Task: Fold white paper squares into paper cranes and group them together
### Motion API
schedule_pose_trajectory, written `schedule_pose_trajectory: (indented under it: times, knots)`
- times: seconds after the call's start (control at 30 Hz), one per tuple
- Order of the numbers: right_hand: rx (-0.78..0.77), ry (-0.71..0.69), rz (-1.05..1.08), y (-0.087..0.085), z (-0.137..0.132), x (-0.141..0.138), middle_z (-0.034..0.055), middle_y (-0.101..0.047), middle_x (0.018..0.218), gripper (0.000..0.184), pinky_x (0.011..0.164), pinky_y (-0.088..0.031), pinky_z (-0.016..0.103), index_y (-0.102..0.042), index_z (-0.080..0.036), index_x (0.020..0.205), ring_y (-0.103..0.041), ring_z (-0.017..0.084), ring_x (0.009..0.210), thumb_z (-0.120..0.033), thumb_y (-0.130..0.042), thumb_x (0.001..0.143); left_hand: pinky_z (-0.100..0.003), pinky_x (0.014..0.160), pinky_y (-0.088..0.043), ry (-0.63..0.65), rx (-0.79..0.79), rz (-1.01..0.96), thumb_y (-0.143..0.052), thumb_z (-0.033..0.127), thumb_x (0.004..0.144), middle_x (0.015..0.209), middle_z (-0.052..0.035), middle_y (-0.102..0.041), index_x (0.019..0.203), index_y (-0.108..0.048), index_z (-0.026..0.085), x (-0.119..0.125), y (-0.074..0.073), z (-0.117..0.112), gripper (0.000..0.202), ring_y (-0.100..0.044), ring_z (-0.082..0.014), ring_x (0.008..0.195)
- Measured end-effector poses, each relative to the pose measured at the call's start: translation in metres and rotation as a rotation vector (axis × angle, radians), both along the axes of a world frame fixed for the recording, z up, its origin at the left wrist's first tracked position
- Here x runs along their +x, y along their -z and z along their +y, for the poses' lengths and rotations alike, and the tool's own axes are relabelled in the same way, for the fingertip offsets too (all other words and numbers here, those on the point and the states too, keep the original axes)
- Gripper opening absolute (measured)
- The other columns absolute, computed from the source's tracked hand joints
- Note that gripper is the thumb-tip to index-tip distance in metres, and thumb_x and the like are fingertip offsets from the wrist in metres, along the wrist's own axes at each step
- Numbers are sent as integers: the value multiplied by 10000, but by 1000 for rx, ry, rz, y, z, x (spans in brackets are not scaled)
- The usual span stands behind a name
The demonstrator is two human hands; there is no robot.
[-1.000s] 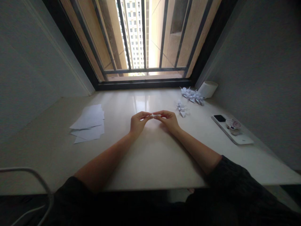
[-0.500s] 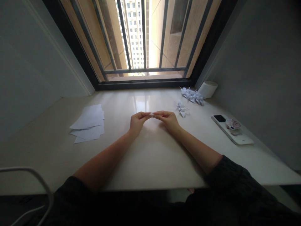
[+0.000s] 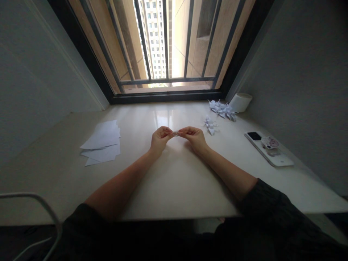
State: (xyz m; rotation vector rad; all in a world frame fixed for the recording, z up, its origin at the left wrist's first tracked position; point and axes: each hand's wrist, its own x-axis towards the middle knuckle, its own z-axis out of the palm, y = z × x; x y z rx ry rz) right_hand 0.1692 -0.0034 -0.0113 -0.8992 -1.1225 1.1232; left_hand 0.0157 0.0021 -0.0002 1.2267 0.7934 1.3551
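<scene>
Between my fingertips is a small folded piece of white paper (image 3: 175, 133), mostly hidden, so its exact shape does not show. My left hand (image 3: 160, 139) pinches its left side, and my right hand (image 3: 195, 137) pinches the right side. Both hands are held over the middle of the white sill. A few folded paper cranes (image 3: 210, 125) lie just beyond my right hand. Farther back is a larger heap of paper cranes (image 3: 222, 110). To the left of my hands, loose white paper sheets (image 3: 102, 139) overlap in a pile.
A white phone (image 3: 269, 149) with a round grip lies at the right. A white roll or cup (image 3: 240, 102) stands in the back right corner. The barred window (image 3: 167, 81) closes off the back. A pale cable (image 3: 46, 206) loops at the front left.
The fingers of my left hand have shifted slightly and curled more around the paper. My right hand's fingers have moved a little. The paper stays between both hands.
</scene>
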Motion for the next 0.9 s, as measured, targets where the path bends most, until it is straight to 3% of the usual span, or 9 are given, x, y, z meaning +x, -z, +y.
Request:
schedule_pose_trajectory:
  times: [0.17,0.3,0.47,0.63,0.9]
  knots:
    - [78,-5,-79,-1,0,3,12,-699,777,317,778,-517,344,-695,-227,894,-656,169,741,-341,-783,611,-293,730,-489,7,21,166,-770,320,618,685,2,-664,959,-628,162,-1,0,-1,402,-635,-137,687]
    - [129,-16,-96,-5,-3,4,7,-695,819,425,809,-503,348,-644,-255,1059,-657,169,794,-351,-748,658,-290,703,-488,60,-6,295,-766,383,607,763,-38,-704,887,-660,156,-2,2,-4,376,-646,-161,708]
    - [90,-27,-95,-8,-4,4,7,-711,749,420,843,-495,382,-660,-223,1015,-672,193,792,-357,-763,630,-247,616,-459,74,45,527,-708,455,650,760,-30,-704,801,-688,177,-3,4,-7,317,-634,-161,689]
    - [90,-1,-213,-10,-6,5,26,-729,764,322,849,-490,397,-692,-210,925,-683,212,785,-372,-738,651,-225,554,-412,26,86,570,-697,469,644,672,-8,-676,727,-703,184,-2,0,-10,297,-595,-145,632]
    - [143,45,-319,-13,-9,4,15,-736,785,275,868,-481,387,-697,-231,933,-689,212,814,-367,-703,694,-229,514,-364,28,77,617,-676,501,644,546,16,-597,701,-719,178,-2,-3,-12,331,-538,-140,574]
